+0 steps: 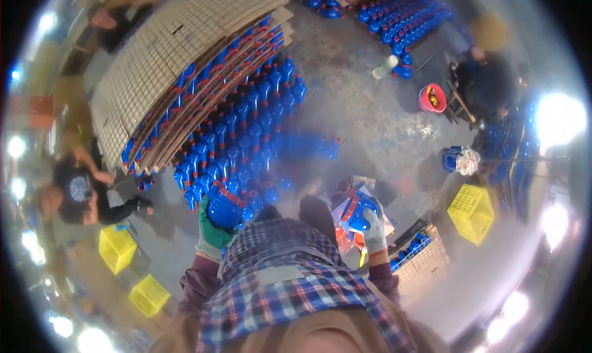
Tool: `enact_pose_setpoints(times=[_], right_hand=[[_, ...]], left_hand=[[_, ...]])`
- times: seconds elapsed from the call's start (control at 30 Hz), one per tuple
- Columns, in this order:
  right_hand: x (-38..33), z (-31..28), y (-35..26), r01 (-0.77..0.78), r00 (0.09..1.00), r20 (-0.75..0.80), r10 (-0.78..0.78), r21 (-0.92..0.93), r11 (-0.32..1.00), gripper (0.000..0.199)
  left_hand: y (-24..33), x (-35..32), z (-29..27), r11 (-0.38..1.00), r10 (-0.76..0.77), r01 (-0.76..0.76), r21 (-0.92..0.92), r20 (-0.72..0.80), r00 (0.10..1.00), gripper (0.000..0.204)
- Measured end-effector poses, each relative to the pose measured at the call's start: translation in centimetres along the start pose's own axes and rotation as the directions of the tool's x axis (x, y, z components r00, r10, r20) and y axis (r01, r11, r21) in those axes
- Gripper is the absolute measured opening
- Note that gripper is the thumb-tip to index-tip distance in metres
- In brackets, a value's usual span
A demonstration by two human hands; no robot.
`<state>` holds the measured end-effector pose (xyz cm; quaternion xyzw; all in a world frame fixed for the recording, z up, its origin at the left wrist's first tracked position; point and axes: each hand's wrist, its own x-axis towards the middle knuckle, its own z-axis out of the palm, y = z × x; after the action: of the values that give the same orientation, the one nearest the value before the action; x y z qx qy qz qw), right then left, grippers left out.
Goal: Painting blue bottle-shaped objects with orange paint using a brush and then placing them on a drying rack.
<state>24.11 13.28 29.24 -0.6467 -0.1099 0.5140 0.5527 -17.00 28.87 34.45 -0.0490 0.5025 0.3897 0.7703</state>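
Note:
My left hand (209, 234), in a green and pale glove, is closed on the side of a large rounded blue part (224, 208) with a red band. On the other side of my lap, my right hand (374, 228) wears a light grey glove and grips a second blue part (359, 211), also edged in red. The undersides of both parts are hidden. Just beyond my left hand, rows of glossy blue pieces with red ends (246, 124) stand on the floor. Printed sheets and bags (346, 237) lie beneath the part in my right hand.
A tall stack of boards (185, 50) with blue pieces between layers rises at far left. Yellow crates (472, 212) stand on both sides. A cardboard box (425, 260) of blue parts sits right. A pink bucket (432, 98) stands near a seated person (487, 84); another person (80, 186) is left.

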Motion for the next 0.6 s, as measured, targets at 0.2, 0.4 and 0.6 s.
enact_pose_setpoints(times=[0.2, 0.4, 0.6], right_hand=[[6.1, 0.1, -6.8, -0.031, 0.999, -0.018, 0.034, 0.116, 0.993, 0.054], [13.2, -0.3, -16.0, 0.096, 0.991, 0.071, -0.110, 0.172, 0.980, 0.062], [25.1, 3.7, -23.7, 0.106, 0.993, 0.063, -0.104, -0.021, 0.994, 0.070]], left_hand=[[1.5, 5.6, 10.0, 0.995, 0.060, -0.053, -0.090, 0.077, 0.995, 0.055], [4.4, 9.3, 21.0, 0.976, 0.092, -0.054, -0.213, 0.175, 0.980, 0.040], [8.8, 19.3, 24.6, 0.966, 0.216, -0.204, -0.158, 0.068, 0.974, 0.045]])
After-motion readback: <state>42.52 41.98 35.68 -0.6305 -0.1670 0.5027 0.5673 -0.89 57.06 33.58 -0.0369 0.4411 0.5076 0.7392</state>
